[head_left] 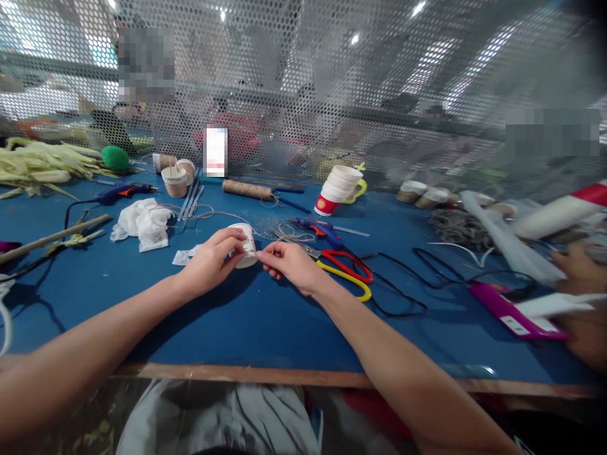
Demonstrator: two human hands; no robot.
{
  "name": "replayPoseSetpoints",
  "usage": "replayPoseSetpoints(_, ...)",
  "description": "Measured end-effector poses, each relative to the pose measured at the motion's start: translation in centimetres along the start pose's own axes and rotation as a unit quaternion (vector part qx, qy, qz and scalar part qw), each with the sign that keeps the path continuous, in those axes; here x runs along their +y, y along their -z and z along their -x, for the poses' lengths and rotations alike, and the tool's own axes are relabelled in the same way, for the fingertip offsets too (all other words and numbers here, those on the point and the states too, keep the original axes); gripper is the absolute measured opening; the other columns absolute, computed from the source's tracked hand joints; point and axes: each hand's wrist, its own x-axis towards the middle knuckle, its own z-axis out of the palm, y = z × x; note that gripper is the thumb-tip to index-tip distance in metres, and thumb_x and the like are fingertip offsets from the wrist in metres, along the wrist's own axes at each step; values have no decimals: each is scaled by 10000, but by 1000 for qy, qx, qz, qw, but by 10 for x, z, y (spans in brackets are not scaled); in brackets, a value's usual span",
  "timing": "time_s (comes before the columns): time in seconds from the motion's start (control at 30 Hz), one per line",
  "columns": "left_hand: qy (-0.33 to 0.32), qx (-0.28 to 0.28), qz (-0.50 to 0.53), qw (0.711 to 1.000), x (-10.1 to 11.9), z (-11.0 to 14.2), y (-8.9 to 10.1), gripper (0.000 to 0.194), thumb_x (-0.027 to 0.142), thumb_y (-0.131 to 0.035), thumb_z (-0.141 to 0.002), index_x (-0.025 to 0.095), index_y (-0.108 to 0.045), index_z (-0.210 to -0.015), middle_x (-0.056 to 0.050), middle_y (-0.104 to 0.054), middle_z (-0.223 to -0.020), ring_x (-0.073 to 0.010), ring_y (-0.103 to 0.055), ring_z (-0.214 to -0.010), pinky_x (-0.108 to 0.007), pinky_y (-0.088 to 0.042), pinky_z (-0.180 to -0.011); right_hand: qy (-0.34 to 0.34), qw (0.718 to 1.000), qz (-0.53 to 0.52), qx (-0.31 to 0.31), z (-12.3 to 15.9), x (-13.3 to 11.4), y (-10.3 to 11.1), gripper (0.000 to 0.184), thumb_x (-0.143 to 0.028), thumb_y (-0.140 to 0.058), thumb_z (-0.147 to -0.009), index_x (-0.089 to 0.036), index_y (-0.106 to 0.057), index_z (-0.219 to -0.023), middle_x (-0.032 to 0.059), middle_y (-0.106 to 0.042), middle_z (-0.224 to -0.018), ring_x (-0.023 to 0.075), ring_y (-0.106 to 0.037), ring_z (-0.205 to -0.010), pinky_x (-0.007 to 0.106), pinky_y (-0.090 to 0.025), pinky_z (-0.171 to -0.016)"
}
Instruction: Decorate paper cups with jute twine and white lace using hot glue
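Note:
My left hand point(219, 256) is closed around a small white paper cup point(246, 243), tilted on its side just above or on the blue table. At the cup's right edge, my right hand point(287, 262) pinches thumb and finger together. What lies in that pinch is too small to make out. Thin brown twine point(208, 212) runs loosely behind both hands and loops near the right one. Scissors with red and yellow handles point(348, 265) lie beside my right wrist. Behind them rests a blue glue gun point(322, 230).
A stack of paper cups point(339, 186) stands behind, with a twine spool point(249, 189) to its left. Crumpled white material point(142, 222) and another glue gun point(124, 191) lie left. A purple power strip point(515, 313) and another person's hand point(581, 272) are at right.

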Motion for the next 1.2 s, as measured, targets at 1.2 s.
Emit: replayPoseSetpoints(1.2,-35,-28,-40,998,1,-3,3,92,125,-431,-855,170,-469,-785,-115,-568,-1024,-206,-550,-1025,-399,-482,-882,45,997,58,39,-4,4,-4,222,-342,-598,-748,-172,-493,-652,-39,-532,-544,63,-462,-440,188,-359,-422)
